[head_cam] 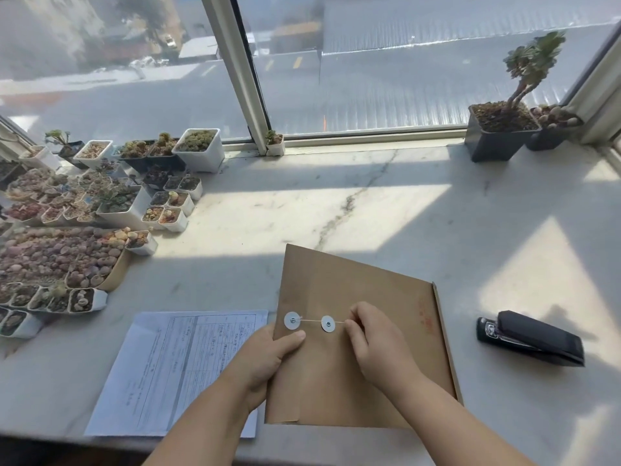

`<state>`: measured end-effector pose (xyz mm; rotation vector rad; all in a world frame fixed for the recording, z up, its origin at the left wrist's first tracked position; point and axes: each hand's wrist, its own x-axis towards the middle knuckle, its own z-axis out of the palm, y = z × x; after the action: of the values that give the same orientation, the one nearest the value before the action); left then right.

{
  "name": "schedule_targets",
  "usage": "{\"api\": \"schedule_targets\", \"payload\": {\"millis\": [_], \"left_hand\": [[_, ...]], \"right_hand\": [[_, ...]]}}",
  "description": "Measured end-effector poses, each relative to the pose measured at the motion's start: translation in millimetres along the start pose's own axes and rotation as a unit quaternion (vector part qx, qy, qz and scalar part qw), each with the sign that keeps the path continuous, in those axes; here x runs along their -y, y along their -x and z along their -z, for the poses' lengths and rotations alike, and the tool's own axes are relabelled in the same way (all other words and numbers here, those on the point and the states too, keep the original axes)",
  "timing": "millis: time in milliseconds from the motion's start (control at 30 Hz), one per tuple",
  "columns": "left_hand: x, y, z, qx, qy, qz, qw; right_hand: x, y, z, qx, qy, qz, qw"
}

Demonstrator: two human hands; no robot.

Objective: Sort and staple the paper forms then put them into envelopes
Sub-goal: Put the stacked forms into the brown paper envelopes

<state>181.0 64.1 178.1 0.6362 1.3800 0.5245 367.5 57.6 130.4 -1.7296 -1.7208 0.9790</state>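
Step in hand: the string closure of the brown envelope [356,334] is being worked; whether it is being wound shut or unwound cannot be told from this view.
Envelope position: it lies flat on the marble sill [420,210], near the front edge, with its closure face up.
Left hand [268,358]: it grasps the envelope's left edge, thumb on top just below the left disc [292,320], and pins the envelope down.
Right hand [373,338]: its fingertips are pinched on the thin string [311,319], just right of the right disc [328,323]; the string runs taut from the left disc past the right one.
Next move, as a judgement: the string must be carried around a disc with light, even tension while the left hand keeps the envelope from sliding.
Paper forms [178,371]: a printed stack lies touching the envelope's left edge, partly under the left forearm; these appear not yet enclosed.
Stapler [531,338]: black, lying well to the right of the envelope, untouched.
Count, envelopes: one.
Count, closure discs: two.
Count, stapler: one.
Count, forms: one stack; the number of sheets cannot be told.
Count, plant pots: two dark pots [500,132] far right behind the envelope; many small pots [100,210] to its left, too crowded to count.
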Motion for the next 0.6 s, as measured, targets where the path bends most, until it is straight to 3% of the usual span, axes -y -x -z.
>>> {"api": "schedule_targets", "payload": {"millis": [133,333,433,533,600], "left_hand": [[1.1,-0.6,3.1,0.008,-0.004,0.0,1.0],[3.1,-4.2,7.2,-0.004,0.002,0.013,1.0],[1.5,-9.4,10.8,-0.017,0.014,0.029,0.999],[-2.0,-13.7,10.0,-0.013,0.023,0.041,0.999],[-2.2,-16.4,6.8,-0.024,0.006,0.038,0.999]], "right_hand": [[9.6,-0.1,-2.2,0.012,-0.082,-0.039,0.996],[15.8,5.1,-5.9,0.032,-0.114,-0.054,0.991],[10.1,18.9,-10.3,-0.022,-0.08,-0.011,0.996],[4.3,29.7,-25.8,-0.07,0.012,0.086,0.994],[1.7,33.5,-37.3,-0.082,0.022,0.095,0.992]]}}
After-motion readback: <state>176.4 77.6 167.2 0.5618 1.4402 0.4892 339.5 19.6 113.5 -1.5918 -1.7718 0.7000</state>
